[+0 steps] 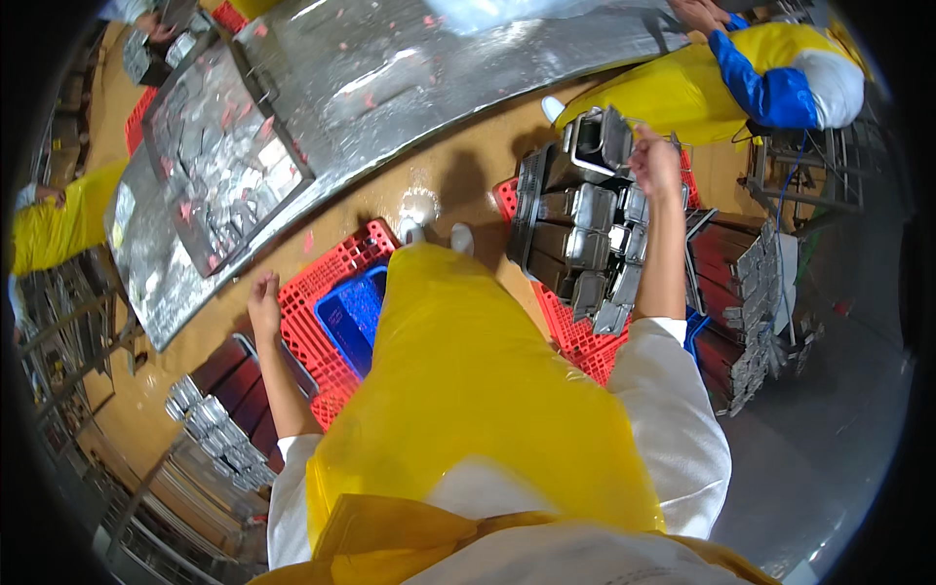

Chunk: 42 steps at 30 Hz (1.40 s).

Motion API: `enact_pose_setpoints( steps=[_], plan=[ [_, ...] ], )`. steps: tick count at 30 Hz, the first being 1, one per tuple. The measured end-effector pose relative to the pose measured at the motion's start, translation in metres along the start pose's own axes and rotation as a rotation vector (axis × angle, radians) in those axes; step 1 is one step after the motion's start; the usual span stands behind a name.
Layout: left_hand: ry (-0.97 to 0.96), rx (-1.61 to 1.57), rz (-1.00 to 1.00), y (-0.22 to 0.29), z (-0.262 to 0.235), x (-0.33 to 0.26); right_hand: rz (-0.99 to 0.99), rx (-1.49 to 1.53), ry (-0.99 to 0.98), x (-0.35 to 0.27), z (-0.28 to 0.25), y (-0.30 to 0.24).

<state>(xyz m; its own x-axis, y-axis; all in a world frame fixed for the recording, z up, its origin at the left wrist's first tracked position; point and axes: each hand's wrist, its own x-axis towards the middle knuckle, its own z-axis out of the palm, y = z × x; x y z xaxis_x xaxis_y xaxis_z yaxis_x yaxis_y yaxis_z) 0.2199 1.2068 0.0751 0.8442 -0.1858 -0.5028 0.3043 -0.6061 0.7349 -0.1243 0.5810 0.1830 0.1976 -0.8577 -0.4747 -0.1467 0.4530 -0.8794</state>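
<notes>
Upper right of the frame: right hand [655, 161] raised, fingers closed on the edge of a metal tin [606, 136], held tilted just above a stack of like tins [585, 244]. Stack piled on a red crate [575, 336] right of centre, tins lying at mixed angles, some on their sides. Further right, a dark rack of trays [741, 312], standing close beside the stack. Left of centre: left hand [263, 304] hanging free, fingers loosely curled, holding nothing, just beside a second red crate [336, 283] with a blue crate [353, 317] nested in it. Lower left: more tins in a row [219, 429] along a dark tray. Centre and bottom: yellow apron [478, 390] over white sleeves, white boots [434, 234] on a wet tan floor [468, 156]. Upper left and top: long steel table [409, 78] flecked with pink scraps, carrying a shallow metal pan [219, 146] full of grey pieces. Top right: another person in a yellow apron with a blue sleeve [751, 83]. Far left edge: a third person in yellow [54, 229], only partly in view.
</notes>
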Motion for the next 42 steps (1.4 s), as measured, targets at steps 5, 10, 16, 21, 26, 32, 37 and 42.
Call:
enact_pose_setpoints(
  steps=[5, 10, 16, 21, 26, 32, 37, 42],
  plan=[
    [-0.256, -0.211, 0.01, 0.022, 0.092, 0.032, -0.007, 0.095, -0.237, -0.11, 0.093, -0.118],
    [-0.7, -0.379, -0.08, 0.133, 0.224, 0.031, -0.121, -0.255, -0.282, -0.25, 0.126, -0.236],
    [-0.613, -0.803, -0.387, 0.174, 0.283, 0.075, -0.494, -0.386, 0.032, -0.219, -0.03, -0.298],
    [-0.045, -0.966, -0.201, 0.177, 0.197, 0.123, -0.497, 0.002, 0.06, 0.008, -0.109, -0.205],
    [0.407, -0.979, -0.032, 0.159, 0.094, 0.107, -0.414, 0.675, -0.651, 0.157, 0.01, -0.004],
    [0.764, -0.994, -0.087, 0.186, 0.049, 0.094, 0.246, 0.934, -0.373, 0.207, 0.257, -0.016],
    [0.894, -1.064, 0.044, 0.302, 0.028, 0.093, 0.105, 0.849, -0.614, 0.198, 0.367, -0.153],
    [0.914, -0.998, 0.336, 0.394, 0.022, 0.107, -0.306, 0.85, -0.437, 0.234, 0.376, -0.183]
  ],
)
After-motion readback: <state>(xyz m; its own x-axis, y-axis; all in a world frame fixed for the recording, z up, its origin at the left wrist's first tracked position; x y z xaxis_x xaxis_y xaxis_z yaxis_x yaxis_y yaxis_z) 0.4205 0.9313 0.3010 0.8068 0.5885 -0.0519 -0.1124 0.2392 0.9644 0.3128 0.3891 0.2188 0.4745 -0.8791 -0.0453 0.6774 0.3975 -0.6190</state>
